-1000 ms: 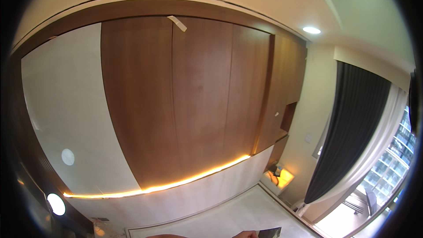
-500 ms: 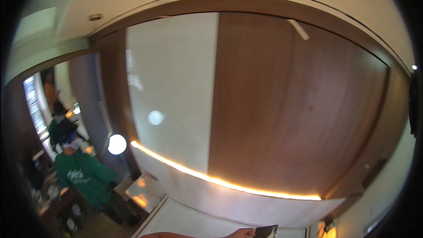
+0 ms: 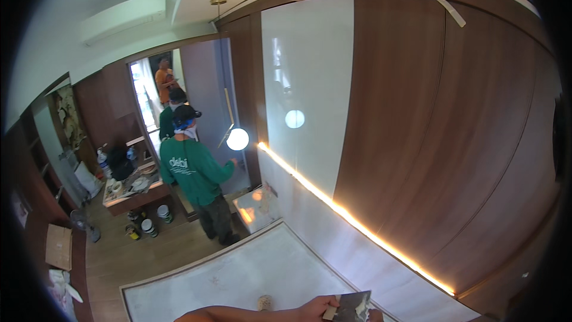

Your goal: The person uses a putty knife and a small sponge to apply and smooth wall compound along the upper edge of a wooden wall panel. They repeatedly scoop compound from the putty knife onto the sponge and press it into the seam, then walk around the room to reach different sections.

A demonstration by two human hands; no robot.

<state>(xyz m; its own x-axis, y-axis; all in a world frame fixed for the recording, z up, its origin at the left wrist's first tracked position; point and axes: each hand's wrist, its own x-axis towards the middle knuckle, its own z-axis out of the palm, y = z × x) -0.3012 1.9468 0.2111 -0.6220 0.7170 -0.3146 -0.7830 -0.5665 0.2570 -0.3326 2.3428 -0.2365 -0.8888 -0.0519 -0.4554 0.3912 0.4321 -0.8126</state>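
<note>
1. From where I'm standing, the left hand (image 3: 316, 309) is clamped on the left edge of a dark flat plate (image 3: 347, 309), low down over the pale platform (image 3: 179, 289).
2. The right hand (image 3: 376, 315) is just beside the plate's right edge, so the two are close together. It's mostly cut off, so honestly can't tell if it's gripping anything.
3. Pale smears (image 3: 361, 306) on the plate, maybe filler, but it's too small to swear to.
4. Done, as far as I can see: brown wall panels (image 3: 393, 107) and a glossy white panel (image 3: 307, 83) are up, and the light strip (image 3: 345, 213) below is glowing.
5. Left over: a tape strip (image 3: 451, 13) hanging near the top, plus whatever's on the plate. I'd call it late-stage but unfinished.
6. Co-worker in a green shirt (image 3: 193, 170) is over by the globe lamp (image 3: 237, 139), well apart.
</note>
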